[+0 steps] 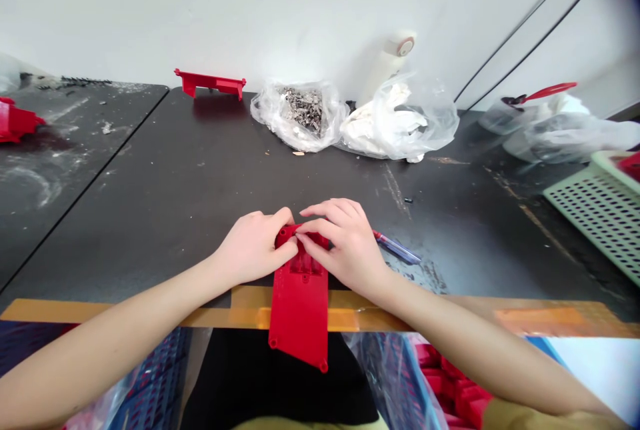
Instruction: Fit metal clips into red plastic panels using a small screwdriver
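1. Two red moulded pieces lie on dark worktables: a block at the far upper left of the frame, on a scuffed table, and a bracket further right along the back.
2. Lower centre, the left hand is closed around one corner of the upper end of a long red plastic panel.
3. The right hand grips that same end, its fingertips meeting the left hand's. Neither hand is clearly nearer (they sit about evenly on either side). The panel's long axis points at the wearer, its lower end jutting past the taped table edge.
4. Upper centre, a clear bag holds small metal pieces; beside it, another clear bag holds something white.
5. A slim blue tool lies just right of the right hand.
6. Far right, a green perforated basket holds something red.
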Motion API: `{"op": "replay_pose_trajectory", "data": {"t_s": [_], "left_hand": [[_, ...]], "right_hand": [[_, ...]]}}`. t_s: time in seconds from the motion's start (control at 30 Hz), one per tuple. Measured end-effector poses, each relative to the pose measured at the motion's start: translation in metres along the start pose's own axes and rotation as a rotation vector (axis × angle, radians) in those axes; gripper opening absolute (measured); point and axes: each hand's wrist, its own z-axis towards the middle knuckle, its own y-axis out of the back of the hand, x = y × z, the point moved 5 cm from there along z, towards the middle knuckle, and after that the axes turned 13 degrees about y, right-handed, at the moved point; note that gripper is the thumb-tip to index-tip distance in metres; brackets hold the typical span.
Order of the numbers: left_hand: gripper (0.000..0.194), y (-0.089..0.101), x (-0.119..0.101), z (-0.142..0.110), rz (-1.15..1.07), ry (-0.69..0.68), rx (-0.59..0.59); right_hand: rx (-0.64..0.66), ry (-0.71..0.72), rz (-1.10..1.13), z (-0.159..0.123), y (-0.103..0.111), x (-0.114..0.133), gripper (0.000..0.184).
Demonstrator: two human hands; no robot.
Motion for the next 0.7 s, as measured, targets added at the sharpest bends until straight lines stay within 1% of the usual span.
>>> {"op": "replay_pose_trajectory", "data": {"t_s": [0.2, 0.3, 0.43, 0.57, 0.63, 0.7], "left_hand": [[0.008, 0.000, -0.001, 0.002, -0.037, 0.001, 0.025], [0.008, -0.001, 0.001, 0.002, -0.064, 0.001, 0.040], [0.007, -0.002, 0.002, 0.001, -0.102, 0.009, 0.056], [0.007, -0.003, 0.004, 0.002, -0.134, 0.019, 0.060], [0.007, -0.003, 0.004, 0.003, -0.153, 0.015, 0.064], [0.008, -0.003, 0.006, 0.004, -0.175, 0.011, 0.068]], "right_hand": [[-0.042, 0.074, -0.087, 0.001, -0.001, 0.010, 0.007], [-0.052, 0.080, -0.117, 0.001, -0.001, 0.013, 0.009], [-0.067, 0.023, -0.121, -0.001, -0.001, 0.011, 0.011], [-0.061, -0.074, -0.035, -0.001, -0.001, 0.005, 0.006], [-0.086, -0.093, 0.015, 0.000, 0.003, -0.001, 0.004], [-0.139, -0.139, 0.039, 0.002, 0.014, -0.014, 0.006]]}}
